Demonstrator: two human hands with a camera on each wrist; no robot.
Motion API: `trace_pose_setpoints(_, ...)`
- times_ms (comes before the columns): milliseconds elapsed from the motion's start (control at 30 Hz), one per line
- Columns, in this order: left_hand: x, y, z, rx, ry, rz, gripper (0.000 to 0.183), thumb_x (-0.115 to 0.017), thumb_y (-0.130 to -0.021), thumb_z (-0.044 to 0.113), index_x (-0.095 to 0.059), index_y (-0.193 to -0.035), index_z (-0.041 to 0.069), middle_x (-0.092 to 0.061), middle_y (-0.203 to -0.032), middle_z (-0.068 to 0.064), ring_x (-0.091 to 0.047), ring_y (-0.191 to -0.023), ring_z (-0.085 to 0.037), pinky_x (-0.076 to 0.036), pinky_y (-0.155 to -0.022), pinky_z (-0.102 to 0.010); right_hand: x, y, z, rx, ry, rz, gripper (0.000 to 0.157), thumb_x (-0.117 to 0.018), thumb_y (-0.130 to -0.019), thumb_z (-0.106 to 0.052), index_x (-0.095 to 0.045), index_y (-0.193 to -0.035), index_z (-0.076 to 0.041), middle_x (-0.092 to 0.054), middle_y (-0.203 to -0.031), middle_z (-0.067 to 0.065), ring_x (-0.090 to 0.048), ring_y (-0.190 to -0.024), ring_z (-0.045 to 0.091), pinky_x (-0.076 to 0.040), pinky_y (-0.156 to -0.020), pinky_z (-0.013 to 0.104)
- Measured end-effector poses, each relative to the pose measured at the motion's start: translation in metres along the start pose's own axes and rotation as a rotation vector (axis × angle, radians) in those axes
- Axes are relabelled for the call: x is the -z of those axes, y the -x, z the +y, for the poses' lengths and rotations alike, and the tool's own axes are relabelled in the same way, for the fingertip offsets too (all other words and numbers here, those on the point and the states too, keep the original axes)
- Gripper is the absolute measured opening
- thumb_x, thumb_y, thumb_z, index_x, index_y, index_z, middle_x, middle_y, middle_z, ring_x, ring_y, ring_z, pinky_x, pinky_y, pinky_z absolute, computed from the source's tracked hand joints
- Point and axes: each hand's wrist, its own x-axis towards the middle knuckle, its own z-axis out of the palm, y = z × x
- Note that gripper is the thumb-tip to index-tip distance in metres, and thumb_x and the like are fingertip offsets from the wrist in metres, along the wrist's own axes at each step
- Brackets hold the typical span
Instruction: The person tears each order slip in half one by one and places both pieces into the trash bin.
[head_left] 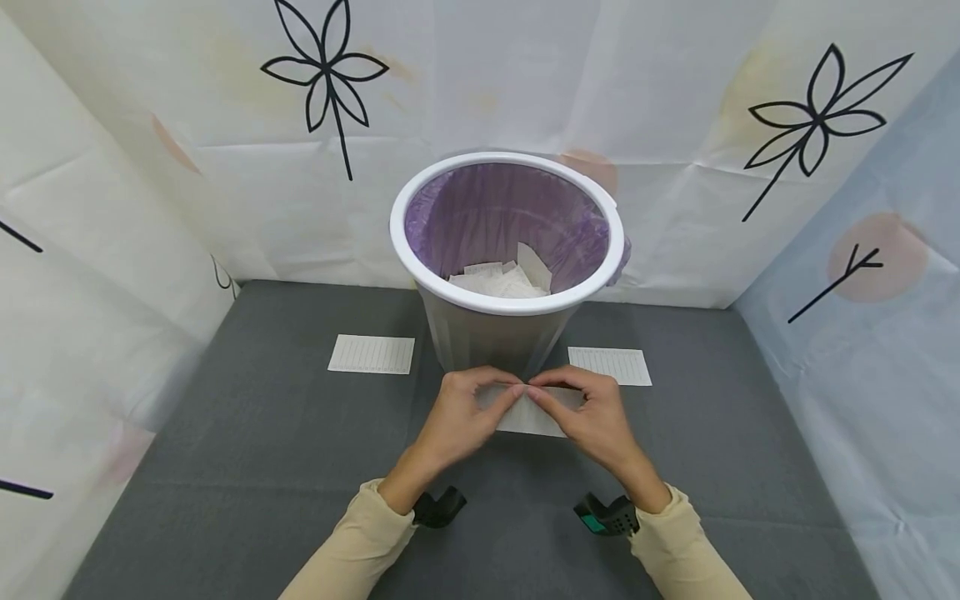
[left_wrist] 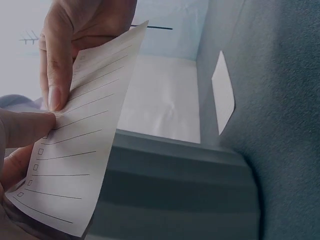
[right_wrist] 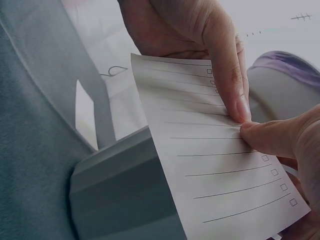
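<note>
Both hands pinch one lined paper slip (left_wrist: 85, 160) at the middle of its checkbox edge, thumbs on the printed face and fingers behind. In the head view the left hand (head_left: 463, 414) and the right hand (head_left: 594, 414) meet tip to tip just in front of the trash bin (head_left: 491, 337). The slip looks whole and bends slightly where the thumbs press. A purple liner (head_left: 510, 200) lines the bin, and white paper pieces (head_left: 502, 282) lie inside it.
On the dark grey table (head_left: 247, 433), one lined slip (head_left: 372, 354) lies left of the bin and another lined slip (head_left: 610, 366) lies to its right. White cloth walls (head_left: 465, 75) with black flower drawings stand behind and at both sides.
</note>
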Motion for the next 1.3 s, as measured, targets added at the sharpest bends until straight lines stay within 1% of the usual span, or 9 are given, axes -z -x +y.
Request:
trace_pose_setpoints(133,0.005,0.0,0.001,0.014,0.002,0.0,0.009,-0.073,-0.095,0.01,-0.079,-0.099,0.005,-0.076,-0.095,-0.001,-0.071,-0.09,-0.014,-0.056,-0.079,-0.033,-0.001,-0.006,-0.002,0.016,-0.014,-0.028,0.009,-0.078,-0.088,0.0,-0.078,-0.095,-0.006,-0.075,-0.09,0.001,-0.069,-0.084,0.016,-0.053,-0.076,0.028)
trace_pose_setpoints(267,0.01,-0.002,0.002,0.062,0.021,-0.026,0.009,-0.071,-0.095,0.009,-0.078,-0.098,0.004,-0.076,-0.095,-0.002,-0.071,-0.089,-0.014,-0.056,-0.078,-0.033,-0.004,-0.01,-0.003,0.058,-0.029,-0.037,0.005,-0.078,-0.088,-0.002,-0.078,-0.093,-0.004,-0.074,-0.088,0.003,-0.068,-0.081,0.017,-0.053,-0.074,0.026)
trace_pose_setpoints(400,0.013,-0.004,0.003,0.126,0.085,-0.058,0.01,-0.071,-0.095,0.009,-0.079,-0.097,0.003,-0.076,-0.094,-0.003,-0.07,-0.09,-0.015,-0.055,-0.079,-0.033,-0.007,-0.012,-0.003,0.112,-0.008,-0.021,0.015,-0.079,-0.083,0.006,-0.077,-0.092,-0.005,-0.073,-0.085,0.005,-0.067,-0.076,0.018,-0.052,-0.069,0.029)
trace_pose_setpoints(500,0.016,-0.006,0.003,0.172,0.131,-0.074,0.01,-0.071,-0.094,0.009,-0.079,-0.096,0.003,-0.076,-0.093,-0.003,-0.069,-0.089,-0.015,-0.053,-0.078,-0.032,-0.008,-0.012,-0.004,0.124,0.014,-0.01,0.019,-0.08,-0.081,0.009,-0.077,-0.091,-0.006,-0.073,-0.085,0.004,-0.066,-0.075,0.017,-0.052,-0.067,0.032)
trace_pose_setpoints(567,0.017,-0.007,0.003,0.2,0.157,-0.081,0.011,-0.071,-0.094,0.009,-0.079,-0.096,0.003,-0.076,-0.093,-0.003,-0.069,-0.087,-0.015,-0.053,-0.076,-0.031,-0.009,-0.012,-0.003,0.13,0.021,-0.001,0.02,-0.08,-0.08,0.01,-0.077,-0.09,-0.006,-0.072,-0.084,0.005,-0.066,-0.075,0.017,-0.052,-0.066,0.033)
trace_pose_setpoints(733,0.018,-0.01,0.005,0.274,0.216,-0.087,0.013,-0.073,-0.093,0.01,-0.079,-0.097,0.0,-0.076,-0.093,-0.008,-0.066,-0.083,-0.015,-0.052,-0.071,-0.029,-0.01,-0.012,-0.005,0.13,0.03,0.017,0.019,-0.08,-0.079,0.01,-0.076,-0.089,-0.006,-0.072,-0.083,0.005,-0.065,-0.074,0.017,-0.051,-0.066,0.031)
trace_pose_setpoints(900,0.019,-0.01,0.005,0.328,0.267,-0.08,0.015,-0.072,-0.094,0.01,-0.078,-0.099,-0.003,-0.075,-0.094,-0.012,-0.065,-0.085,-0.016,-0.051,-0.072,-0.03,-0.01,-0.012,-0.007,0.12,0.017,0.021,0.018,-0.08,-0.081,0.009,-0.076,-0.089,-0.007,-0.072,-0.082,0.003,-0.065,-0.073,0.016,-0.052,-0.065,0.032)
trace_pose_setpoints(1067,0.021,-0.01,0.005,0.304,0.253,-0.068,0.016,-0.073,-0.093,0.012,-0.079,-0.099,-0.003,-0.076,-0.094,-0.011,-0.067,-0.083,-0.017,-0.052,-0.07,-0.03,-0.01,-0.012,-0.01,0.118,-0.027,0.033,0.015,-0.08,-0.082,0.008,-0.077,-0.09,-0.004,-0.073,-0.083,0.005,-0.065,-0.073,0.017,-0.05,-0.067,0.025)
trace_pose_setpoints(1300,0.021,-0.011,0.005,0.221,0.13,-0.031,0.014,-0.075,-0.093,0.012,-0.08,-0.098,0.0,-0.077,-0.094,-0.006,-0.07,-0.085,-0.016,-0.052,-0.074,-0.029,-0.008,-0.013,-0.015,0.103,-0.042,0.046,0.016,-0.079,-0.08,0.01,-0.078,-0.091,-0.002,-0.073,-0.083,0.008,-0.068,-0.075,0.019,-0.052,-0.07,0.022)
